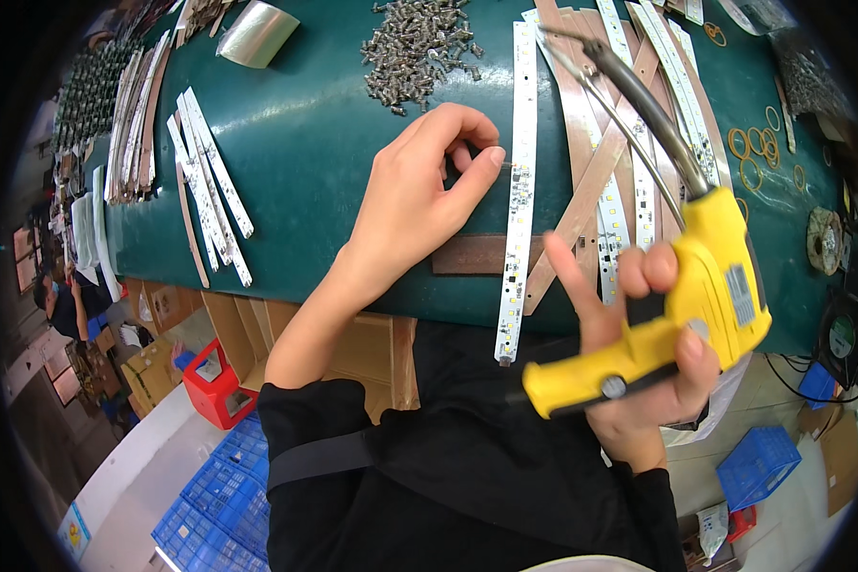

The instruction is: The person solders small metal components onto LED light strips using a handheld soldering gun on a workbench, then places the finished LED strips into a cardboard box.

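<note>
A narrow white LED circuit strip lies lengthwise before me, its near end past the table edge. Beside its middle, my left hand is closed in a pinch; a thin wire-like bit shows between its fingertips and the strip, but what it holds is mostly hidden. My right hand grips a yellow soldering gun, forefinger stretched out. Its dark curved tube and thin metal rod slant up to the left, converging near the strip's far end. Under the strip sits a brown block.
Small metal parts are heaped at the back. More LED strips and brown strips lie crossed on the right, near rubber bands. Another strip bundle and a silvery roll are on the left. A blue crate stands below right.
</note>
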